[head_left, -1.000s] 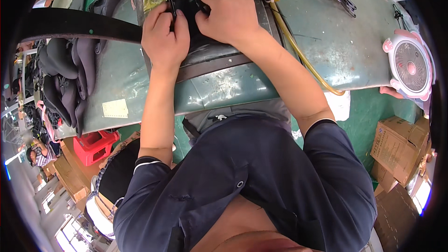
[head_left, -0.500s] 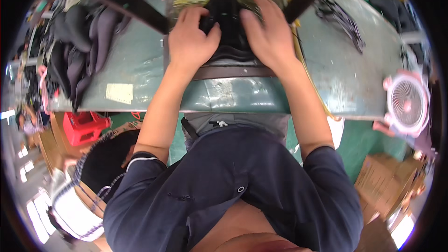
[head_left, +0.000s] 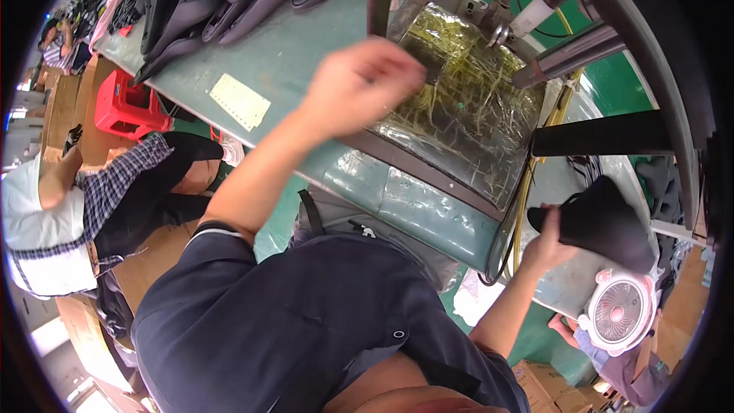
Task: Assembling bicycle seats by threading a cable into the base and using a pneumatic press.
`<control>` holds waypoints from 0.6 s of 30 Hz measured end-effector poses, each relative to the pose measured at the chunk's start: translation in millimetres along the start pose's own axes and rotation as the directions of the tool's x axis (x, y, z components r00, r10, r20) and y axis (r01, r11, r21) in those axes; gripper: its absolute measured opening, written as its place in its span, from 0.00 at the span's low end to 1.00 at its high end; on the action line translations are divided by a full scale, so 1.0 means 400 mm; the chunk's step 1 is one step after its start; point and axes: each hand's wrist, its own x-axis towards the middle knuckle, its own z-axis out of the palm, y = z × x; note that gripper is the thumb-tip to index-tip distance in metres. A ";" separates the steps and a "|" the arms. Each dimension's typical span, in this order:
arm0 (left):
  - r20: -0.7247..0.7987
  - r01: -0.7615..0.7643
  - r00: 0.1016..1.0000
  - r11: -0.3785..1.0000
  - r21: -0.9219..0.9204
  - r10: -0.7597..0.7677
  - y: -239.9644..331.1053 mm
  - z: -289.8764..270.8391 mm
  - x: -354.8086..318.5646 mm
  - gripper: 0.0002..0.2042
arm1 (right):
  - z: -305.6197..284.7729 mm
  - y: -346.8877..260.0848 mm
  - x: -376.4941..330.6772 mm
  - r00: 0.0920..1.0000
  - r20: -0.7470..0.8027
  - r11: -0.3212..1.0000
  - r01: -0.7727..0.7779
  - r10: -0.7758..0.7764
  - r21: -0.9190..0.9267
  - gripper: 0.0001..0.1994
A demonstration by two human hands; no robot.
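Observation:
My right hand (head_left: 552, 243) grips the narrow end of a black bicycle saddle (head_left: 604, 226) out at the right, above the table. The saddle's wide end points away from my fingers, and its smooth outer side shows. My left hand (head_left: 363, 84) hangs over the left edge of the press bed (head_left: 466, 122), its fingers smeared by motion, so their grip is unclear. Yellowish, shiny, scratched film covers that bed. Past the bed, the metal rods of the press (head_left: 569, 53) stand above it.
Several dark saddles (head_left: 252, 0) lie piled on the green table (head_left: 199, 76) at the far left. A pale card (head_left: 239, 101) lies nearer. A black frame bar (head_left: 604, 134) and yellow hoses flank the bed. A pink-white fan (head_left: 618, 312) is at right; co-workers sit on both sides.
The black saddle has left the press bed and is now at the right in my right hand. My left hand has come away from it. The view has turned toward the right.

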 end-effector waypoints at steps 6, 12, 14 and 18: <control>-0.123 0.065 0.933 0.176 0.982 0.338 -0.191 -0.303 0.126 0.27 | -0.149 0.045 0.450 0.903 0.095 0.789 -0.415 0.420 0.453 0.23; -0.127 0.224 0.946 -0.319 0.921 0.297 -0.291 -0.510 0.175 0.39 | -0.164 0.108 0.376 0.988 0.149 0.782 0.128 -0.045 -0.610 0.31; -0.118 0.206 0.957 -0.334 0.920 0.264 -0.227 -0.466 0.189 0.40 | -0.227 0.126 0.330 0.970 0.215 0.644 0.236 -0.113 -0.728 0.32; -0.053 0.161 0.975 -0.519 0.839 0.215 -0.218 -0.473 0.278 0.40 | -0.283 0.191 0.306 0.951 0.298 0.403 0.306 -0.083 -0.863 0.38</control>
